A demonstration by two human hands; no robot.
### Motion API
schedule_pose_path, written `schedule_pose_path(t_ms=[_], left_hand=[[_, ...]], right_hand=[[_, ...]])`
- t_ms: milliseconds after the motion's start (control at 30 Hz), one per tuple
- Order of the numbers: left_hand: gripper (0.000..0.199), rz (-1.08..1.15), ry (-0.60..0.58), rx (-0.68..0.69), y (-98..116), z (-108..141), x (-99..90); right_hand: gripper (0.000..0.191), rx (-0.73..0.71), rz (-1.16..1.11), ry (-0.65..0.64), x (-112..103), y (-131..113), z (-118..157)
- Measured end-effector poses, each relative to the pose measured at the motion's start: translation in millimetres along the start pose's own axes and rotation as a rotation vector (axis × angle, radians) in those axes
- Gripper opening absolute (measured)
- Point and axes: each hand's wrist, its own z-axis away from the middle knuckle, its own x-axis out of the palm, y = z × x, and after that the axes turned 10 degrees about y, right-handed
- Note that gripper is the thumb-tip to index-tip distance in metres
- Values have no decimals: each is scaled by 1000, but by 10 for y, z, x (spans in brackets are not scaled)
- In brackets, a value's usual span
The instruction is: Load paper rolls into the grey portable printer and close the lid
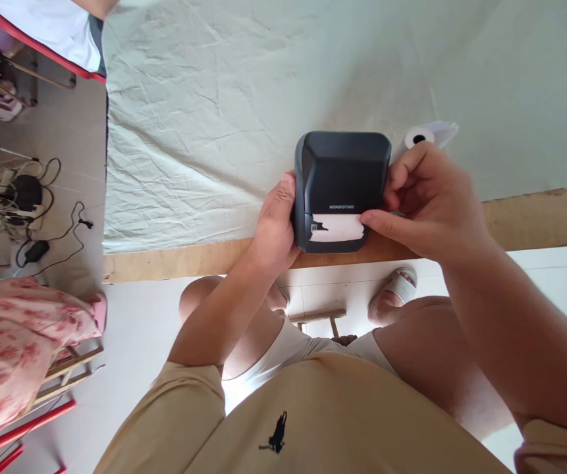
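Note:
A black label printer point(345, 171) with white lettering is held over the front edge of the cloth-covered table. Torn white paper point(338, 228) covers part of its lower front. My left hand point(277, 220) grips the printer's left side, thumb on the edge. My right hand point(424, 197) is at the right side, its thumb touching the right end of the white paper and its other fingers curled by the printer's edge. Just beyond my right hand a white paper roll point(419, 137) with a dark core lies on the cloth, a loose sheet trailing right.
The pale green cloth point(204, 118) is wrinkled, with a bare wooden edge point(174, 262) at the front. Cables and a black adapter point(36, 252) lie on the floor at left. Another person's floral garment point(11, 342) is at lower left; part of another person shows at upper left.

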Motion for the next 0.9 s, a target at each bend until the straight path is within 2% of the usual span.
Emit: schedule_pose_path(t_ms=[67, 133, 300, 367, 467, 567, 700, 800, 900], left_hand=[[47, 7, 10, 2, 4, -10, 6], [49, 11, 32, 17, -3, -25, 10], [58, -9, 14, 6, -54, -52, 15], [61, -11, 13, 8, -67, -46, 23], [61, -11, -1, 18, -52, -16, 36], [56, -45, -33, 22, -1, 26, 31], [56, -81, -40, 34, 56, 60, 12], [57, -97, -26, 41, 60, 54, 6], [56, -90, -34, 31, 53, 41, 7]], right_hand=[[49, -41, 30, 36, 11, -90, -17], [50, -89, 49, 128, 46, -210, -24], [44, -181, 123, 481, 145, -554, -55], [36, -194, 186, 560, 159, -646, -84], [22, -250, 384, 488, 151, -691, -137], [4, -256, 651, 313, 137, -672, -179], [24, -105, 779, 128, 142, -666, -192], [22, -41, 807, 75, 155, -686, -183], [15, -85, 859, 42, 152, -701, -165]])
